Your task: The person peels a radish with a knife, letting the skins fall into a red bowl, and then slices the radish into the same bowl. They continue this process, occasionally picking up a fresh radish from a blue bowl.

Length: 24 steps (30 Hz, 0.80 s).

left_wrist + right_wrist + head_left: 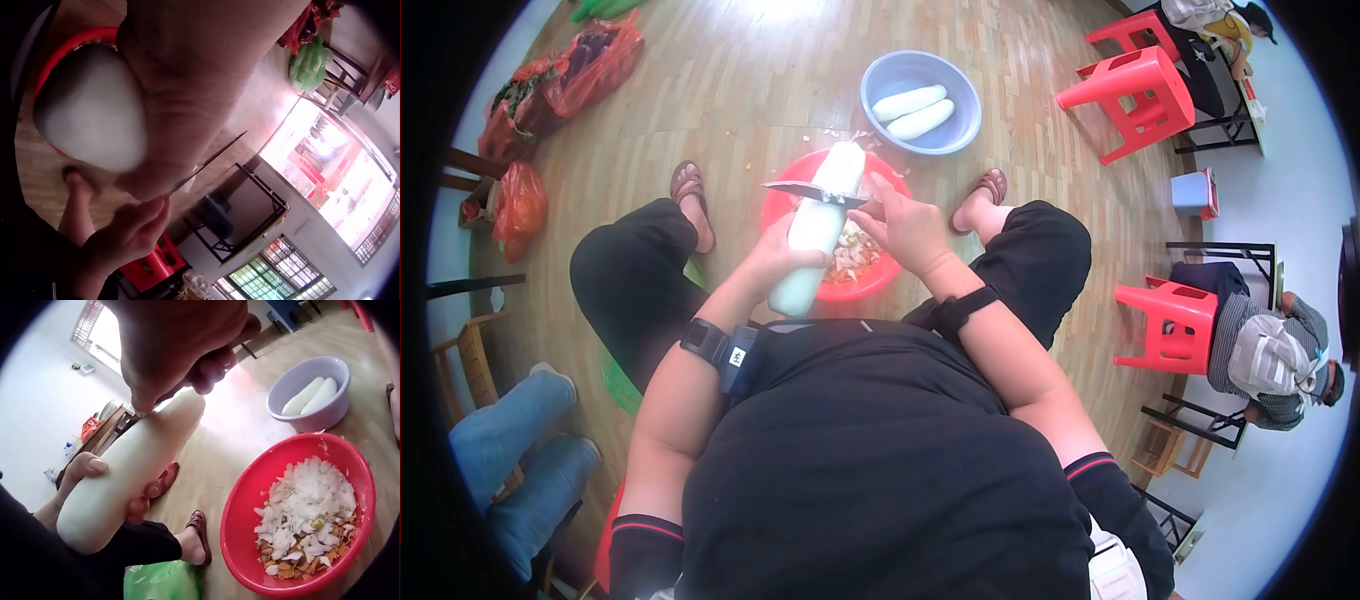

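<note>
Left hand point(775, 262): grasping the white radish point(820, 230) at frame centre.
Right hand point(910, 232): clenched round the knife point(812, 192), blade across the radish.
Red basin point(244, 506): holds peelings, below.

Smooth, matt white radish point(820, 225) is gripped; thin metal knife blade point(810, 190) is seen across it. Glossy red plastic basin point(250, 500), glossy blue plastic bowl point(920, 70) are set on a polished wood floor point(750, 90). Peelings look rough.

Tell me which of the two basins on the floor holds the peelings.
The red basin, under the radish gripped in the left hand, holds the peelings. The blue basin farther away holds two peeled white radishes instead.
</note>
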{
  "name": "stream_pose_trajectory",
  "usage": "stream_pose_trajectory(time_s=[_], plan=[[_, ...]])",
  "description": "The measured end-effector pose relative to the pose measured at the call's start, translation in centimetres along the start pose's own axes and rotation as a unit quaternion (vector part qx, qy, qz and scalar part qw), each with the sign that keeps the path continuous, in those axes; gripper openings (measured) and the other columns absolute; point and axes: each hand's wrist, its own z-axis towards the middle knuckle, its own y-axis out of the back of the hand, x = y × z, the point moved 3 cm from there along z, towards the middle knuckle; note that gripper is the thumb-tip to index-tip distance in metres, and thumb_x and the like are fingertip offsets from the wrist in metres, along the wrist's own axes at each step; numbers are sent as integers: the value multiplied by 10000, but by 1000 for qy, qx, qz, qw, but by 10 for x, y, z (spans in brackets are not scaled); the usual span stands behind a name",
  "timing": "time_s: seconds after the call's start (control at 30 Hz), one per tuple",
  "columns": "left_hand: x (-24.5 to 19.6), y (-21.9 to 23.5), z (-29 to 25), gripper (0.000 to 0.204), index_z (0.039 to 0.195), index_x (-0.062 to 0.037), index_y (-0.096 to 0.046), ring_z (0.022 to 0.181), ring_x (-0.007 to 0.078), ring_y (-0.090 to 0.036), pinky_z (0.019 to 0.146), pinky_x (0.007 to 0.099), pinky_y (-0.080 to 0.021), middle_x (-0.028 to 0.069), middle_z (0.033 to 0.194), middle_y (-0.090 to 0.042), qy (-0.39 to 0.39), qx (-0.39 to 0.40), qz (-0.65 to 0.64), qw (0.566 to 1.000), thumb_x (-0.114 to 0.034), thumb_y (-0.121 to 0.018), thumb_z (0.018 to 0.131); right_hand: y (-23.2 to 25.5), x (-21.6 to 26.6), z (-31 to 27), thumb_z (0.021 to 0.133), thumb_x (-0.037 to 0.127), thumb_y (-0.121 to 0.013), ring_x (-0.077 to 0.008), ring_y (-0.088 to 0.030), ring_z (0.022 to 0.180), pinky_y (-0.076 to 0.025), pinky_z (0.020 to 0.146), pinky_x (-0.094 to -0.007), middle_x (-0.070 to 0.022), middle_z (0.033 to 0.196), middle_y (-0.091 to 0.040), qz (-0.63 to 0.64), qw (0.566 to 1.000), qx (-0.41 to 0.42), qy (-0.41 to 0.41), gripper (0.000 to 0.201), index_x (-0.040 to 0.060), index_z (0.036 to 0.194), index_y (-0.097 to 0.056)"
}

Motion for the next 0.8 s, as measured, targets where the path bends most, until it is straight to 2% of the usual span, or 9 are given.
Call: stream_pose_trajectory(time_s=[0.17,0.23,0.3,0.43,0.53,0.6,0.67,0.7,0.8], plan=[[7,3,4,572,1174,14,-489,873,170,-616,730,307,-518,95,997,-596,-2,11,-5,1000,-101,-712,660,0,-2,1,840,455,-626,-289,-664,652,-526,562,-371,-92,812,-687,-16,999,29,-7,581,46,1235,-506],[2,2,1,653,1210,17,-478,924,164,-587,785,297,-489,100,1042,-578,27,10,-3,1000,-146,-741,636,0,-5,2,844,454,-623,-289,-666,663,-526,568,-373,-93,821,-689,-11,999,34,-8,581,41,1235,-505],[1,3,0,664,1212,20,-471,918,164,-584,781,296,-488,98,1033,-576,22,15,28,999,-152,-744,631,-2,-17,3,854,451,-614,-291,-671,698,-529,594,-380,-97,824,-692,10,996,17,-85,587,25,1240,-498],[-3,0,-2,677,1207,27,-462,906,163,-576,769,293,-486,94,1013,-571,3,16,65,998,-157,-748,621,11,-25,3,841,498,-603,-257,-676,659,-528,538,-358,-85,786,-691,-28,995,-2,-97,612,17,1213,-529],[3,2,2,644,1189,17,-489,892,158,-579,752,290,-488,89,997,-577,-4,-1,64,998,-151,-739,620,9,-6,1,842,487,-610,-262,-674,648,-530,551,-359,-79,787,-692,45,997,20,-55,608,21,1222,-520],[3,2,3,625,1176,11,-502,885,156,-581,748,291,-489,86,990,-581,-7,-5,61,998,-147,-736,619,4,4,-2,841,480,-615,-261,-671,639,-528,555,-361,-74,765,-690,21,999,26,-29,619,18,1237,-503],[3,4,5,606,1164,5,-515,877,153,-584,743,291,-491,83,983,-585,-10,-8,63,998,-143,-732,618,5,18,-3,853,435,-620,-304,-663,690,-531,613,-391,-66,810,-695,76,989,120,-46,616,92,1325,-421],[4,5,6,596,1156,0,-522,872,152,-586,741,292,-493,81,980,-590,-13,-3,77,997,-138,-731,615,3,22,-3,846,423,-631,-297,-661,666,-532,600,-383,-54,798,-697,42,990,127,-37,643,105,1347,-385],[7,7,8,600,1151,1,-523,878,155,-589,749,296,-495,87,987,-593,-16,3,96,995,-131,-736,606,3,28,-4,845,432,-628,-294,-661,657,-532,587,-378,-50,790,-697,64,991,119,-12,668,86,1356,-371]])
